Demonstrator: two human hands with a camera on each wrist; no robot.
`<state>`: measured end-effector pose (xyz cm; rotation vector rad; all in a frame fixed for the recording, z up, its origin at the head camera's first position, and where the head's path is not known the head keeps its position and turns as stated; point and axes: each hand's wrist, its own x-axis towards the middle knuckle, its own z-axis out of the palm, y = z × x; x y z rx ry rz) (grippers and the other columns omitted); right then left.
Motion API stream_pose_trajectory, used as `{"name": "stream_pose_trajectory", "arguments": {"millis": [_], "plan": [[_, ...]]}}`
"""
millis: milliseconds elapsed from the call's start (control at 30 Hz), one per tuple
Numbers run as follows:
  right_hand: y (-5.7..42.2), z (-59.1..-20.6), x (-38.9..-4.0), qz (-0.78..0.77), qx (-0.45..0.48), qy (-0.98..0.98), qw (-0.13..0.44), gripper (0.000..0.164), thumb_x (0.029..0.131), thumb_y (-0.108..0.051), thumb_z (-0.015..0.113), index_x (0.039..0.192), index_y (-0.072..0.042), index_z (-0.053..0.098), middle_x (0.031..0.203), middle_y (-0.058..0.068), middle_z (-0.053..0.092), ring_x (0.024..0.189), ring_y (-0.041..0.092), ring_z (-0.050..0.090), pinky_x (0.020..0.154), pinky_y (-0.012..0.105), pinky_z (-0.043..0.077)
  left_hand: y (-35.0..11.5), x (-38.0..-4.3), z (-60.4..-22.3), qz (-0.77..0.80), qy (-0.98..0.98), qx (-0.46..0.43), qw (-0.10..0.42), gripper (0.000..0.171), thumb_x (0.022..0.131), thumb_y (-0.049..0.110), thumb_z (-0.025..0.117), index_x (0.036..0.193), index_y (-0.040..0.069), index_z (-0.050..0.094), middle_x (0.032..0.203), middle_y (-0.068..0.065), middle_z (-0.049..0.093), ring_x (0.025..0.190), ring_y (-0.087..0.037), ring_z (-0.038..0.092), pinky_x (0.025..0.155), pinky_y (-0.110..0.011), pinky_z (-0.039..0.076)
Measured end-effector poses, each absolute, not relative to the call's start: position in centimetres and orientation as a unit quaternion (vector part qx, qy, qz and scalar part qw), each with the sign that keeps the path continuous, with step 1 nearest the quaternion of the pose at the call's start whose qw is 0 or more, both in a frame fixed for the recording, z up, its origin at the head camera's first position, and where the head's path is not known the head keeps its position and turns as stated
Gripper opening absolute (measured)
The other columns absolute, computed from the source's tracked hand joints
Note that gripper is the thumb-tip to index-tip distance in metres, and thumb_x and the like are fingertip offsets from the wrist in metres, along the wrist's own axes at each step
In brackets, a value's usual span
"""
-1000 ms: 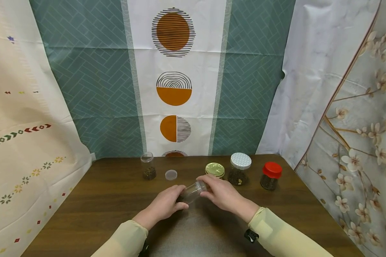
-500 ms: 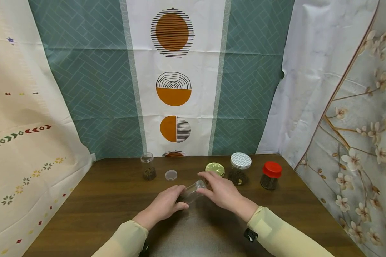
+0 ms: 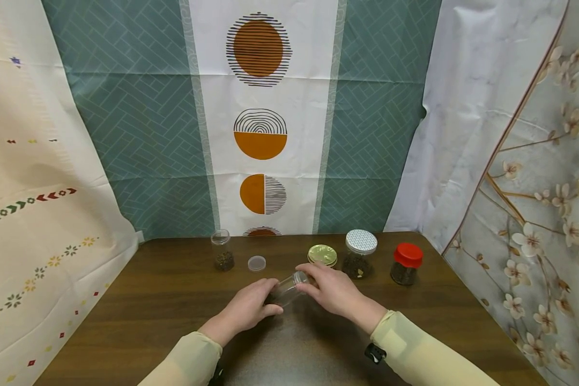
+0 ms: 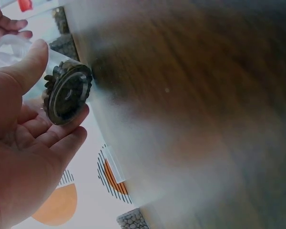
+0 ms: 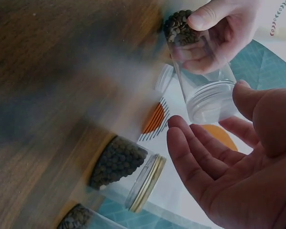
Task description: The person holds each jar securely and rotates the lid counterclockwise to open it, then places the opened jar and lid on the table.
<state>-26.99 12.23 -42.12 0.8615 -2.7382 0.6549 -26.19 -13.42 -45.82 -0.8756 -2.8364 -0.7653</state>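
The left hand (image 3: pixel 248 306) is grasping the clear screw-top jar (image 3: pixel 287 290) near its base, where dark pellets (image 5: pixel 181 29) are lying; the jar is tilting between both hands, over the middle of the counter (image 3: pixel 125 321). I am reading the right hand (image 3: pixel 336 290) as released: its fingers are spreading loosely round the ridged top (image 5: pixel 212 102), thumb contact uncertain. For twisting it, I am judging it best to be bracing the base, centring thumb and fingers squarely, and keeping the mouth tipped upward against spilling.

Versus half a second ago: the right forefinger is sitting lower, narrowing its gap to the thumb; left hand and jar are showing no clear shift. Farther off, the loose clear lid (image 3: pixel 257 263), gold-lidded jar (image 3: pixel 322 254) and uncapped jar (image 3: pixel 222 251) are staying put.
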Motion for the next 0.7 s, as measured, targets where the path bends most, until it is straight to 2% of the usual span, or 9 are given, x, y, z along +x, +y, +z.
{"name": "stream_pose_trajectory", "arguments": {"millis": [200, 467, 700], "plan": [[12.53, -42.05, -26.89, 0.226, 0.313, -0.917, 0.099, 0.039, 0.106, -0.029, 0.078, 0.141, -0.013, 0.069, 0.124, 0.008, 0.071, 0.093, 0.019, 0.069, 0.078, 0.049, 0.057, -13.35, -26.16, -45.90, -0.249, -0.923, -0.291, 0.040, 0.045, 0.096, 0.027, 0.089, 0.127, 0.004, 0.066, 0.111, -0.003, 0.067, 0.100, -0.024, 0.067, 0.089, -0.054, 0.056], [12.78, -42.34, -26.92, 0.251, 0.327, -0.907, 0.083, 0.041, 0.104, -0.021, 0.080, 0.142, -0.011, 0.066, 0.128, 0.012, 0.069, 0.099, 0.022, 0.077, 0.082, 0.049, 0.061, -13.28, -26.27, -46.02, -0.243, -0.927, -0.282, 0.033, 0.044, 0.096, 0.027, 0.089, 0.128, 0.008, 0.066, 0.112, -0.001, 0.067, 0.101, -0.021, 0.066, 0.090, -0.052, 0.057], [12.86, -42.34, -26.82, 0.260, 0.331, -0.904, 0.079, 0.042, 0.102, -0.016, 0.082, 0.141, -0.012, 0.065, 0.129, 0.012, 0.068, 0.101, 0.025, 0.078, 0.083, 0.049, 0.061, -13.24, -26.29, -46.03, -0.243, -0.928, -0.281, 0.029, 0.043, 0.097, 0.027, 0.088, 0.128, 0.008, 0.066, 0.112, 0.000, 0.067, 0.100, -0.020, 0.065, 0.090, -0.052, 0.057]]}}
